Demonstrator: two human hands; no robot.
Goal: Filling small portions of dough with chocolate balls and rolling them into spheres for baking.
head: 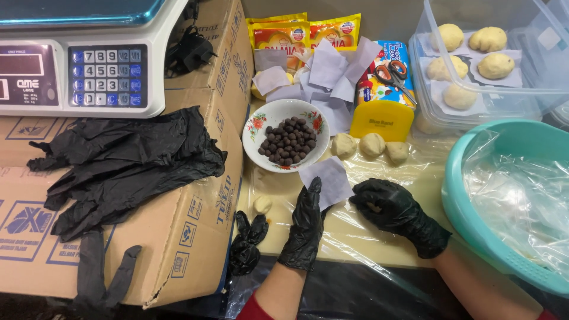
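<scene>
From my remote seat I saw both hands in black gloves over the plastic-covered table [379,249]. The left hand [305,228] stood on edge with its fingers straight and held together, fingertips touching the near edge of a small white paper square [330,179] that lay flat just below the bowl; it gripped nothing. The right hand [394,207] was curled palm-down, its fingers closed around a small piece of pale dough [373,208], of which only a sliver showed. The floral bowl [286,143] held dark round chocolate balls [288,141]. Three dough balls [372,145] sat in a row just right of the bowl, in front of a yellow tub [382,120], and one smaller dough piece [262,204] lay to the left of the left hand. A crumpled spare glove [246,243] rested near the left wrist. To the right stood a teal basin [474,219] lined with clear plastic, and behind it a clear container [427,71] of dough balls on paper squares. Black gloves [124,163] lay piled on a cardboard box [178,237] beneath a weighing scale [83,59].
</scene>
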